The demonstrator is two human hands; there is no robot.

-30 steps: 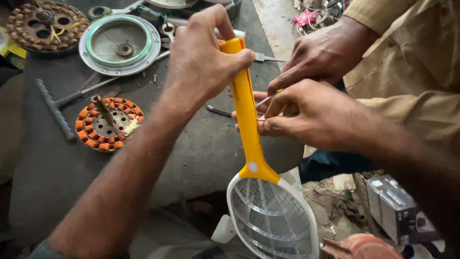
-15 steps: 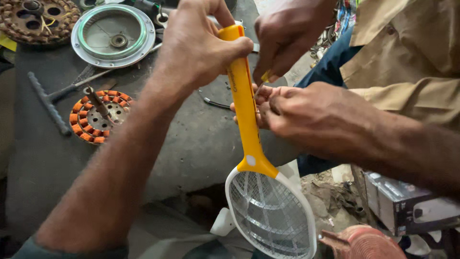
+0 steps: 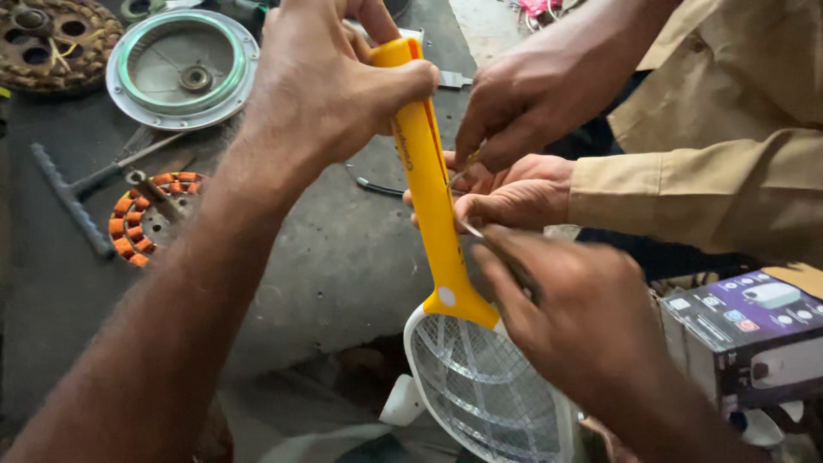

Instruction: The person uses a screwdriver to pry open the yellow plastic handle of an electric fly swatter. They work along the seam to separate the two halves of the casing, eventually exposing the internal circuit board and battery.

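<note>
- Gripping the yellow racket handle [image 3: 426, 184] near its upper end, your left hand [image 3: 330, 81] is clenched around it, above the grey workbench [image 3: 334, 257].
- Your right hand [image 3: 570, 309] pinches a thin metal tool [image 3: 471, 230] against the handle's side.
- Long axis runs near-vertical in view; the white mesh head [image 3: 484, 390] points toward you.
- A co-worker's hands [image 3: 523, 111] touch the handle from the far side.
- Round metal cover [image 3: 183, 67] lies open side up, with a small hub at its centre.
- Purple box [image 3: 746, 330]: contents cannot be told.
</note>
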